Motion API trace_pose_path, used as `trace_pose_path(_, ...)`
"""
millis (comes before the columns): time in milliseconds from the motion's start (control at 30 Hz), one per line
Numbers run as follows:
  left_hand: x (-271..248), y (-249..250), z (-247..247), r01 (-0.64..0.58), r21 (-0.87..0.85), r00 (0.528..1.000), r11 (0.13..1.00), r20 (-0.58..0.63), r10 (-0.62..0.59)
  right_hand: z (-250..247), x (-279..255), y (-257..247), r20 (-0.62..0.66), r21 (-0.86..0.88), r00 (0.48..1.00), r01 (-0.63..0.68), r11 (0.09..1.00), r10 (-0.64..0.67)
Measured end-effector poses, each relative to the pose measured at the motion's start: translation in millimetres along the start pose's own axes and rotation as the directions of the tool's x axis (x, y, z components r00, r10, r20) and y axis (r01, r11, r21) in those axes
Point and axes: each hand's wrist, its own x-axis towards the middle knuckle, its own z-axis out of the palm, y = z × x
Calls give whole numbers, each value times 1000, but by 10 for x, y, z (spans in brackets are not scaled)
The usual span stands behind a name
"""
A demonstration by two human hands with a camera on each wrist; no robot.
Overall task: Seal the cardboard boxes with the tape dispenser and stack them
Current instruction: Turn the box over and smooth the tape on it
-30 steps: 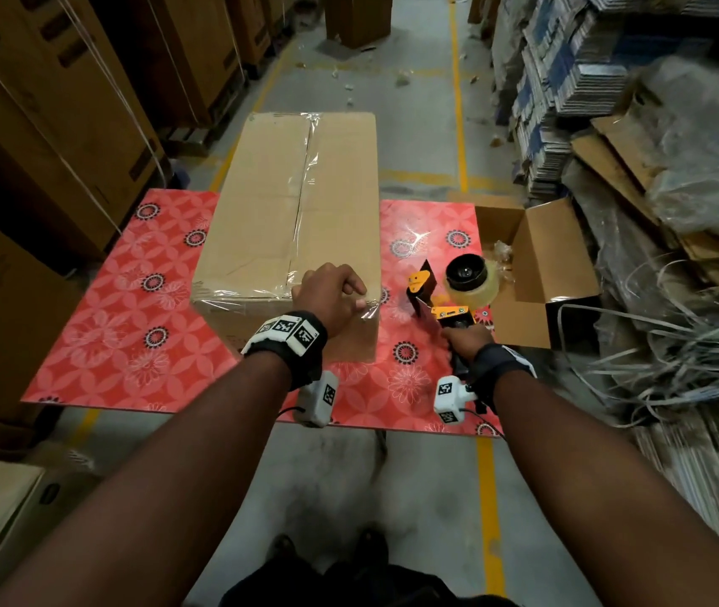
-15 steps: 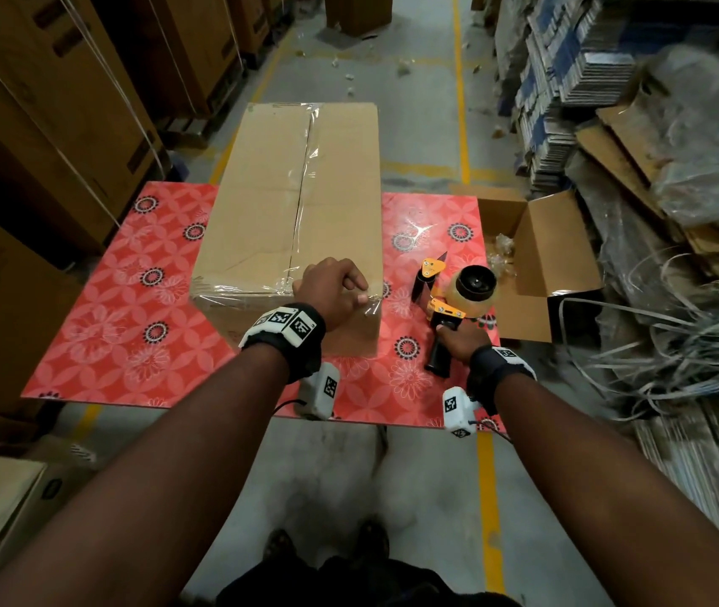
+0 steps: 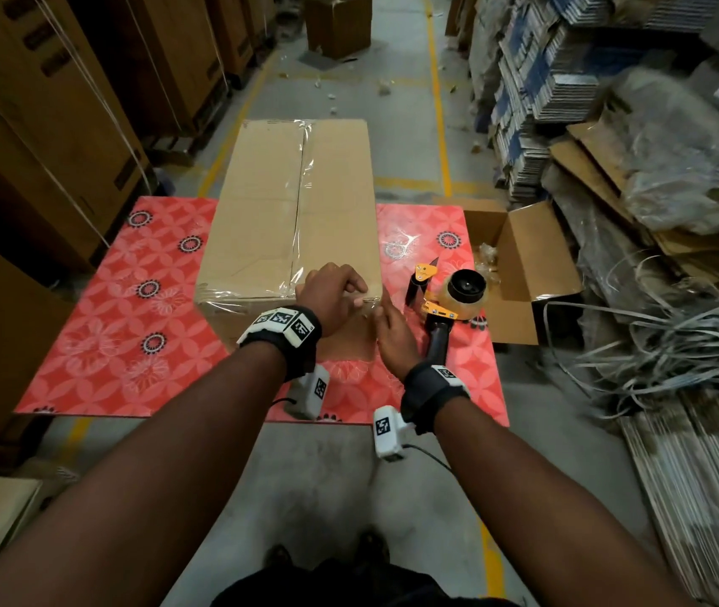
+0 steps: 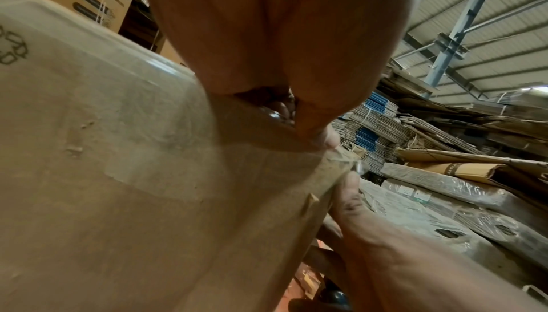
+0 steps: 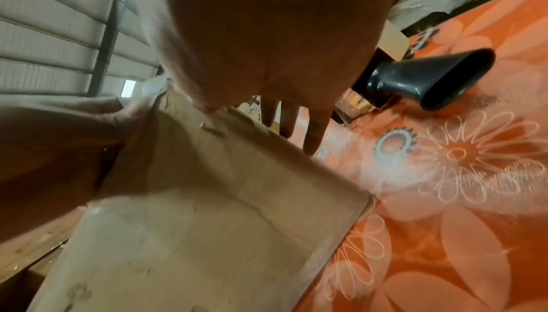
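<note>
A long cardboard box (image 3: 292, 212) lies on the red flowered table (image 3: 129, 335), with clear tape along its top seam and over its near edge. My left hand (image 3: 362, 300) sits on the box's near right corner, fingers curled, pinching the loose tape end (image 4: 350, 160) there. My right hand (image 3: 386, 315) is beside it, its straight fingers (image 5: 296, 127) laid along the box's right side (image 5: 207, 223). The orange tape dispenser (image 3: 454, 300) lies on the table right of the box, touched by neither hand; its black handle (image 5: 430, 78) points toward me.
An open small cardboard box (image 3: 524, 273) stands at the table's right edge. Flattened cartons and loose strapping (image 3: 655, 343) pile up on the right. Tall cartons (image 3: 42, 124) line the left. Another box (image 3: 338, 19) stands on the aisle floor beyond the table.
My right hand let go of the tape dispenser, left it lying on the table, and moved left to the box corner. My left hand stayed at that corner.
</note>
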Motion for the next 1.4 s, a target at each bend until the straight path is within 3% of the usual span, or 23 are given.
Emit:
trace_pose_path(100,-9,-10,-25,-16,-13,1000,1000,14,16,73,-26,12,-130,-97,991,2,995,-14)
trace_pose_path(300,-12,-52,-73,-58,-47,997,997,38,60,57,-40,55,-19,-331,998,57,942,-67)
trace_pose_path(400,-5,-65,-152,-111,-21,992,994,61,112,-118,-132,-88,38,-326,996,84,942,-76)
trace_pose_path(500,-20,-140,-203,-125,52,992,991,23,124,-362,-172,-326,-48,-249,993,91,964,-106)
trace_pose_path(567,-59,-220,-203,-109,107,994,988,-20,112,-430,-119,-488,-80,-301,976,172,938,-205)
trace_pose_path(633,-98,-277,-176,-149,149,986,978,-52,158,-409,-23,-609,31,-413,955,280,867,-294)
trace_pose_path(767,-136,-309,-138,-192,170,976,967,-68,206,-371,102,-549,274,-625,881,467,625,-385)
trace_pose_path(900,-170,-358,-176,-222,167,973,961,-26,229,-421,98,-491,325,-681,845,521,515,-425)
trace_pose_path(1033,-237,-413,-269,-197,211,979,957,-9,203,-388,101,-568,339,-755,852,500,425,-399)
trace_pose_path(1133,-319,-583,-422,-160,191,982,969,-66,175,-277,98,-714,356,-712,793,573,406,-494)
trace_pose_path(1200,-372,-778,-532,-120,151,983,981,-123,139,-175,119,-803,319,-675,774,591,442,-547)
trace_pose_path(1300,-445,-1033,-647,-65,158,985,985,-147,89,-93,136,-849,243,-669,823,525,525,-514)
trace_pose_path(1400,-507,-1146,-683,-28,176,990,984,-128,51,-49,106,-876,243,-728,848,480,490,-471)
